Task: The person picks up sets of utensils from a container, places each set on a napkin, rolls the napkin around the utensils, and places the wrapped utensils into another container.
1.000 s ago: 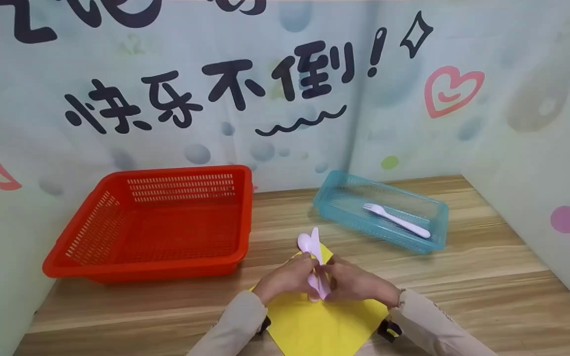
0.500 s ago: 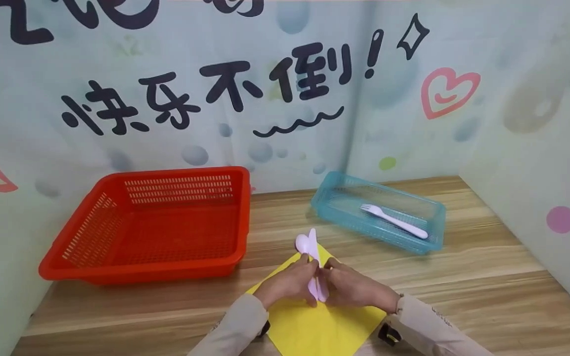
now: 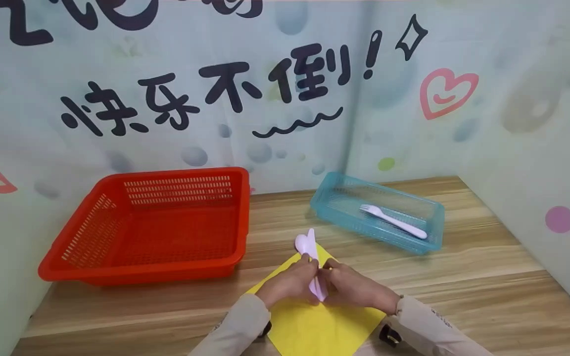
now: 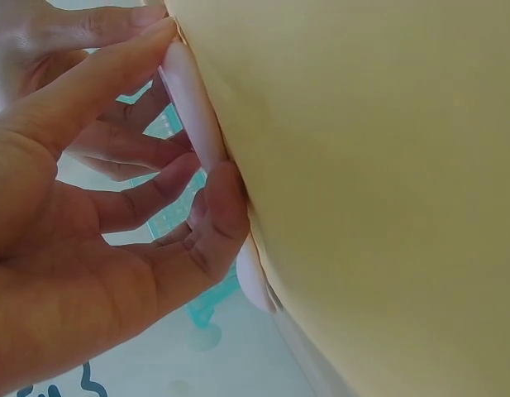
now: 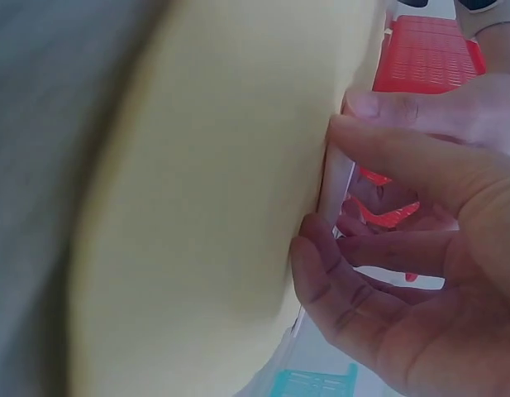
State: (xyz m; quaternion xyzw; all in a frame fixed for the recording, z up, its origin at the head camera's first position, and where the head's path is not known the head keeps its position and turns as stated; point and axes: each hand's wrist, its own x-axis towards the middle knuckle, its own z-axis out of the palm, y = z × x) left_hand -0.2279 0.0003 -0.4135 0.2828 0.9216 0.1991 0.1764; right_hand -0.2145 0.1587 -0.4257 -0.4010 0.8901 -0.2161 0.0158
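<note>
A lilac plastic spoon (image 3: pixel 302 242) and a matching plastic knife (image 3: pixel 311 242) lie side by side on a yellow sheet (image 3: pixel 314 329), which is turned cornerwise on the table. The left hand (image 3: pixel 292 281) holds the spoon by its handle, thumb and fingertips bent around it. From the other side the right hand (image 3: pixel 352 284) grips the knife's handle close to the left fingertips. Both wrist views show the fingertips down against the sheet, with a pale handle (image 4: pixel 193 107) between thumb and fingers of the left hand. Parts of both handles are hidden by the hands.
A red plastic basket (image 3: pixel 144 273) stands at the back left of the wooden table (image 3: pixel 473 277). Back right is a translucent blue basket (image 3: pixel 354 225) holding a lilac fork (image 3: pixel 395 222). A printed cloth (image 3: pixel 166 148) hangs behind the table.
The two handles have been drawn slightly closer together between the fingers. The whole head view has shifted a little; the baskets and fork stay put.
</note>
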